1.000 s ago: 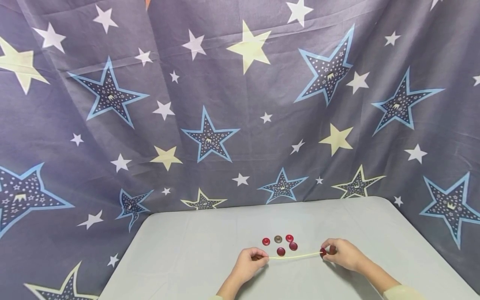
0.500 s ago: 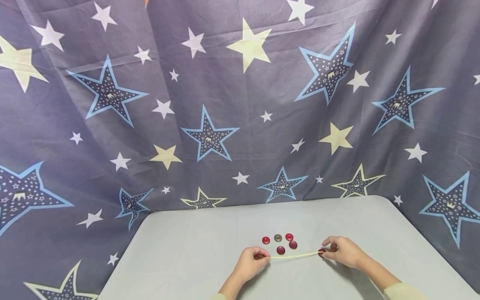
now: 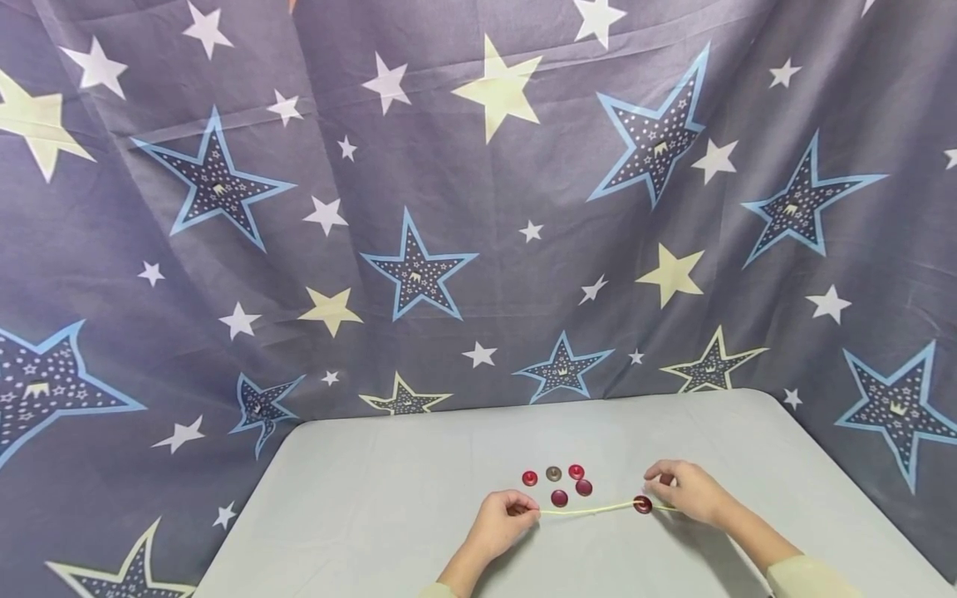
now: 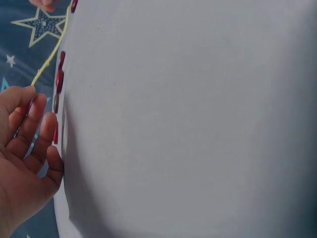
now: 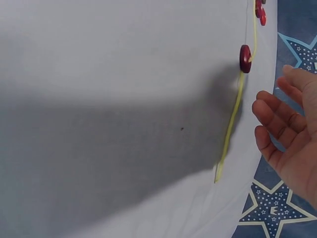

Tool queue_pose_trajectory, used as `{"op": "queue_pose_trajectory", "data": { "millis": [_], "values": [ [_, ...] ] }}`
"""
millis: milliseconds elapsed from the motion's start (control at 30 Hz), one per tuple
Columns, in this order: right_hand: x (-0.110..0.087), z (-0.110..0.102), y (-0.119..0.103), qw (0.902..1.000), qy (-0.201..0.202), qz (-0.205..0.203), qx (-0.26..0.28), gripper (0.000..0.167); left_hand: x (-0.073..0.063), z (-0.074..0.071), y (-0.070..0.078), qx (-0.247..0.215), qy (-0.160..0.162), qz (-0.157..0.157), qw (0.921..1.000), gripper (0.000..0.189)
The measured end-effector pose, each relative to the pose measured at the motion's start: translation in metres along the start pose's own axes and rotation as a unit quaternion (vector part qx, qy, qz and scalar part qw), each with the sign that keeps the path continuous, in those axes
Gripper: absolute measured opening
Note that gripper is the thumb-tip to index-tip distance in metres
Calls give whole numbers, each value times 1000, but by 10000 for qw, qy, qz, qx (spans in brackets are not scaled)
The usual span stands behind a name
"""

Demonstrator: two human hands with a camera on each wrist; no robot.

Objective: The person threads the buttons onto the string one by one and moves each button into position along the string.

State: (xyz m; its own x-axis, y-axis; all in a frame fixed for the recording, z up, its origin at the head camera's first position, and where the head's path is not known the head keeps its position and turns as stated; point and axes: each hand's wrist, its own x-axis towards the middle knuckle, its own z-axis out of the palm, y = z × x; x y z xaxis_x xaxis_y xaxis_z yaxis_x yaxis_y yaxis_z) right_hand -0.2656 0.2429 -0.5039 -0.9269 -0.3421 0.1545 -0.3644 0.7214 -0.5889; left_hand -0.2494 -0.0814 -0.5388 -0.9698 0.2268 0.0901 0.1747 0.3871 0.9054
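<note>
The pale grey table (image 3: pixel 359 498) has rounded far corners, and a grey-purple, star-printed cloth curtain (image 3: pixel 478 191) hangs past its far edge. Well in from the left edge, the left hand (image 3: pixel 499 525) pinches a thin yellow cord (image 3: pixel 586 511). This runs toward the right edge through a dark red round button (image 3: pixel 643 505). Nearer the right edge, the right hand (image 3: pixel 691 492) holds nothing, its fingers loosely bent. Between the hands, toward the far edge, lie two bright red round buttons (image 3: pixel 530 478) flanking a brown round button (image 3: pixel 553 473), with two maroon round buttons (image 3: pixel 559 498) closer to the cord.
</note>
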Motion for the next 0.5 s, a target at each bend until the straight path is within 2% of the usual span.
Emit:
{"op": "queue_pose_trajectory", "data": {
  "millis": [233,500],
  "values": [
    [5,-1,-6,9999,110,-80,-1,18,0,-1,2,49,15,-15,10000,5],
    [10,0,-11,9999,50,-103,-32,20,3,-2,4,37,-10,-24,10000,6]
  ]
}}
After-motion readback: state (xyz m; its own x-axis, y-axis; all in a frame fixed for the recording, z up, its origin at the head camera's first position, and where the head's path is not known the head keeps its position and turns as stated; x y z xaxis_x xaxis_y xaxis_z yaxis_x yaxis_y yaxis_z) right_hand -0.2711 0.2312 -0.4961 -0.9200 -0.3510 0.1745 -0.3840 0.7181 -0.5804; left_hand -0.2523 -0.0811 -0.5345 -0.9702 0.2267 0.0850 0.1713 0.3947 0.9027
